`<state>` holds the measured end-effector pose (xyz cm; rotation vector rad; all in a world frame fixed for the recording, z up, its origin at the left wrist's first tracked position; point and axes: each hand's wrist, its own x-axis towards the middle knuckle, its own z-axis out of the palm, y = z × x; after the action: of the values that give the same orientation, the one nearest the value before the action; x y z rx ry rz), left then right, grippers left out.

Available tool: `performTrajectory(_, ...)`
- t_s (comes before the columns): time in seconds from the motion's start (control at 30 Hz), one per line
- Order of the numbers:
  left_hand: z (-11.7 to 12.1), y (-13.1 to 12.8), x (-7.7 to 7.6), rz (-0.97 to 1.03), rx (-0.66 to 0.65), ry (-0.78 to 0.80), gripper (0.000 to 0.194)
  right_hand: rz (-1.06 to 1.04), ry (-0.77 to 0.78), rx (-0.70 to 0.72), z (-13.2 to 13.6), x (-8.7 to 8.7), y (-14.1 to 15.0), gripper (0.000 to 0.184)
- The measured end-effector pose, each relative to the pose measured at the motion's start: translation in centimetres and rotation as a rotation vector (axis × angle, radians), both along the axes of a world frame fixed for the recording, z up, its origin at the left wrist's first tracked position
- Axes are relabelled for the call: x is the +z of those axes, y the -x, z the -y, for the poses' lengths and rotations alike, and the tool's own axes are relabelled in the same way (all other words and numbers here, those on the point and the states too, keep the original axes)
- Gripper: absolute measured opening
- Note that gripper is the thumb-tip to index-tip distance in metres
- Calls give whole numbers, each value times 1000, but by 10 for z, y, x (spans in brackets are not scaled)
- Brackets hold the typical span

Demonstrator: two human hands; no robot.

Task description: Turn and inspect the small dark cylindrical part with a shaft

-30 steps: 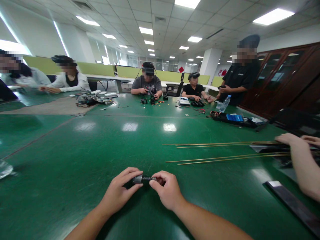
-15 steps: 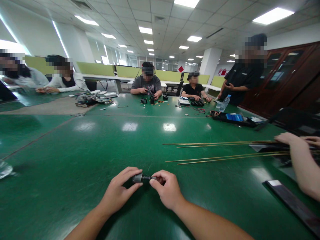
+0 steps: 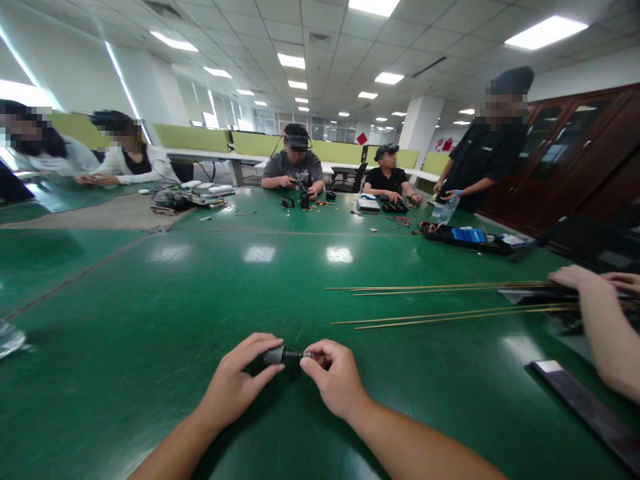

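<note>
Just above the green table (image 3: 210,287), both hands hold one small dark piece, a grey cylinder with a thin shaft (image 3: 274,355). My left hand (image 3: 243,377) grips the wide cylinder between its thumb and fingers. At the other end, my right hand (image 3: 337,377) pinches the thin shaft, with its fingertips partly hiding the tip. The piece lies roughly level, pointing from left to right. Its exact kind is too small to make out.
Several thin brass-coloured rods (image 3: 425,323) extend from the right, near a co-worker's arm (image 3: 603,327). A long dark bar (image 3: 583,413) lies at the lower right. Further back are a black tray (image 3: 435,232), a water bottle (image 3: 449,208) and several people. A clear object (image 3: 10,339) sits at the left edge.
My hands and the dark piece have hardly moved. Across the table, the standing person has lowered a hand to the water bottle. The seated person at far left has shifted slightly.
</note>
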<state>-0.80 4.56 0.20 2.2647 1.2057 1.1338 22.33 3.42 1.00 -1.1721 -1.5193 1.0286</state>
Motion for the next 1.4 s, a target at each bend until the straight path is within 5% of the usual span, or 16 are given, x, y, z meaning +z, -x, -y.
performTrajectory(1.4,-3,4,4,55,-17,-3,30,-37,28,-7,1,1,-2,13)
